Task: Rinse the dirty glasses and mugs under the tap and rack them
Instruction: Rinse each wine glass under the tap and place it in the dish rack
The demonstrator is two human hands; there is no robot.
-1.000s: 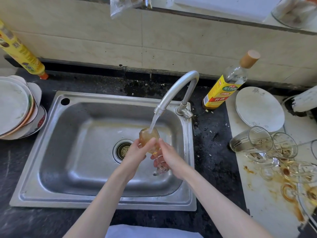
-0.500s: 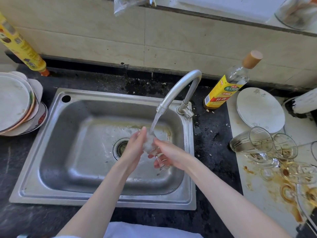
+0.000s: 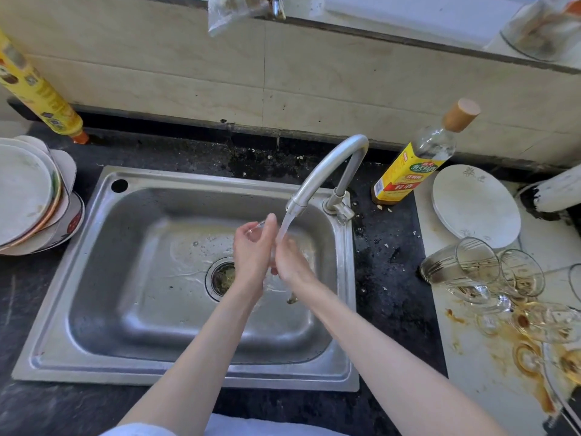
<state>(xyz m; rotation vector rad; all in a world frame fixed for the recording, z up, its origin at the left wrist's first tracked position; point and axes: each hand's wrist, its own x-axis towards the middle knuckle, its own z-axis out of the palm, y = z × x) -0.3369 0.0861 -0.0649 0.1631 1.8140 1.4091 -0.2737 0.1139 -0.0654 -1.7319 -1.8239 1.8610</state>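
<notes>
Both hands meet over the steel sink (image 3: pixel 103 278), under the running tap (image 3: pixel 327 171). My left hand (image 3: pixel 253 253) curls around a small clear glass (image 3: pixel 256 226); only its rim shows above my fingers. My right hand (image 3: pixel 290 262) presses against the glass from the right, and the water stream falls between the hands. Several dirty glasses (image 3: pixel 478 269) with brown residue lie on their sides on the white board at the right.
A stack of plates (image 3: pixel 28 196) sits left of the sink. An oil bottle (image 3: pixel 415 162) with a cork and a white plate (image 3: pixel 474 204) stand right of the tap. A yellow bottle (image 3: pixel 37 89) leans at the back left. Brown spills stain the board (image 3: pixel 471 382).
The amber liquid has been poured out of the glass, which now looks clear. Both hands closed around it and lifted it closer to the spout.
</notes>
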